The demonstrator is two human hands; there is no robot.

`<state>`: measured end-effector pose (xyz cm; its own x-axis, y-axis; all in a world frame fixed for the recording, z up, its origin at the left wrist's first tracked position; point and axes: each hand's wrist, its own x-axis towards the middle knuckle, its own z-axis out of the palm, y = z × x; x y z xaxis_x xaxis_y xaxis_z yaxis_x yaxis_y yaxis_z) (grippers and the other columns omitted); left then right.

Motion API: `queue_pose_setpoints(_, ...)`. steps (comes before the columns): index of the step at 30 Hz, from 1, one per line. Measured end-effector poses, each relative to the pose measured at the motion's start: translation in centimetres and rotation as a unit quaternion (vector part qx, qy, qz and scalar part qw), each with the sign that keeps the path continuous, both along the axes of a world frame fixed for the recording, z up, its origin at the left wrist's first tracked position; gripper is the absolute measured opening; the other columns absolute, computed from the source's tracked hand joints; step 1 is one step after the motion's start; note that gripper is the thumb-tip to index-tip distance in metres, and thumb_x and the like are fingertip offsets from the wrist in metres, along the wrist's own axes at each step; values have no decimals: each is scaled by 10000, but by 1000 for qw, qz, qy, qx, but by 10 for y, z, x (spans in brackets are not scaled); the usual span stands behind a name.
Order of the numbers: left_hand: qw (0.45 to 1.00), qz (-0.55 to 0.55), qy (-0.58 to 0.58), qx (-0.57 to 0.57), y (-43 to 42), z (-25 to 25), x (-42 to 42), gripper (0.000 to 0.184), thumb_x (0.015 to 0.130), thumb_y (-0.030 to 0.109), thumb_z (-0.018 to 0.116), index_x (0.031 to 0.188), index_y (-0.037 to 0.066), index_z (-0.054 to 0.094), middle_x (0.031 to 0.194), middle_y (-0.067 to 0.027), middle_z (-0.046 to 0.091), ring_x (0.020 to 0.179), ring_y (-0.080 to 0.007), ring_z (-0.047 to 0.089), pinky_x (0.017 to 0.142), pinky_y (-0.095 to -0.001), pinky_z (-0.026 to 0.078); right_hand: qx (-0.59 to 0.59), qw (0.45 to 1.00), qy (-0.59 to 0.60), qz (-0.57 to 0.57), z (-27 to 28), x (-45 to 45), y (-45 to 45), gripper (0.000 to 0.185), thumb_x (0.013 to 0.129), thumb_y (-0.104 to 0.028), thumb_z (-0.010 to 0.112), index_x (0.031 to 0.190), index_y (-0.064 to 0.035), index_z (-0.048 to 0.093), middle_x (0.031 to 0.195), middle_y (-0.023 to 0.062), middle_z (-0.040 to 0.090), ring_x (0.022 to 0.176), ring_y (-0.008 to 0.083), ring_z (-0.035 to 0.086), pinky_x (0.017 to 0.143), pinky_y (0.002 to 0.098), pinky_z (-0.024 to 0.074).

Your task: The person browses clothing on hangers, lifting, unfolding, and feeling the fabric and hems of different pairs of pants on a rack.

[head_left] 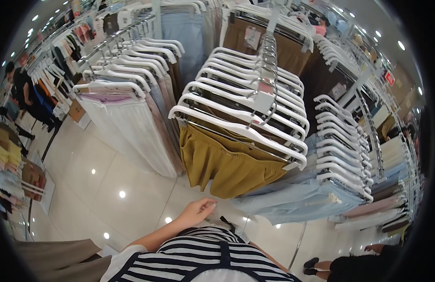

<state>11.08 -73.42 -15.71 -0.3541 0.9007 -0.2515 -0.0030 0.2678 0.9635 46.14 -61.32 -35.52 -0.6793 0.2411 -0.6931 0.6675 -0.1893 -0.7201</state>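
My left hand (201,210) is low in front of my body, just below the hem of the olive-yellow trousers (222,157), its fingers curled together. Whether anything is inside those fingers is too small to tell. The trousers hang from a white hanger (238,129) at the front of the middle rack, with several more white hangers behind it. My right hand does not show; only part of that arm appears beside the striped apron (194,254).
White trousers (128,127) hang on the left rack, light blue jeans (311,199) on the right one. Brown trousers (62,256) lie at the lower left. A person in black (24,91) stands far left; another person (363,265) is at the lower right.
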Motion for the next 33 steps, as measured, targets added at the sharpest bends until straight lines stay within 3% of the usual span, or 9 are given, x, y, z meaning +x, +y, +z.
queue_pose_setpoints(2, 1000, 12, 2, -3, -8, -4, 2, 283, 880, 205, 460, 1083, 11, 502, 866, -95, 607, 808, -136, 585, 751, -252, 447, -24, 1000, 0, -6, -14, 13, 0, 598, 825, -369, 488, 1193, 91, 389, 1131, 194, 500, 1015, 240, 485, 887, 299, 375)
queue_pose_setpoints(7, 1000, 17, 12, -4, -22, -2, 9, 276, 880, 201, 459, 1077, 13, 505, 861, -98, 609, 807, -137, 585, 753, -253, 448, -131, 984, -119, -2, 28, 12, 0, 528, 831, -315, 487, 1164, 85, 396, 1088, 155, 513, 978, 197, 501, 864, 265, 395)
queue_pose_setpoints(10, 1000, 22, 21, -4, -27, -1, 15, 278, 878, 201, 461, 1080, 14, 505, 856, -96, 610, 805, -138, 586, 756, -256, 448, -219, 973, -54, -49, 52, 10, -7, 477, 846, -279, 472, 1162, 70, 392, 1067, 125, 514, 956, 166, 504, 863, 254, 398)
queue_pose_setpoints(11, 999, 24, 28, -8, -29, -1, 17, 280, 878, 203, 462, 1081, 15, 505, 855, -95, 610, 806, -138, 587, 755, -257, 448, -229, 970, -39, -74, 66, 6, -10, 372, 812, -197, 497, 1092, 44, 453, 1016, 131, 541, 906, 191, 534, 804, 298, 432)
queue_pose_setpoints(22, 997, 59, 51, 0, -56, -7, 53, 301, 844, 259, 504, 1055, 47, 535, 814, -106, 612, 735, -172, 598, 686, -274, 465, -148, 988, -1, -50, 66, 0, -14, 359, 800, -189, 502, 1074, 38, 462, 1005, 133, 542, 898, 199, 535, 790, 305, 434)
queue_pose_setpoints(33, 993, 20, 112, -34, -86, -12, 84, 297, 822, 250, 523, 1037, 46, 537, 790, -99, 607, 691, -186, 586, 662, -276, 467, -58, 998, 27, -3, 64, -2, -30, 345, 787, -181, 508, 1056, 32, 470, 994, 136, 544, 889, 208, 536, 775, 313, 435)
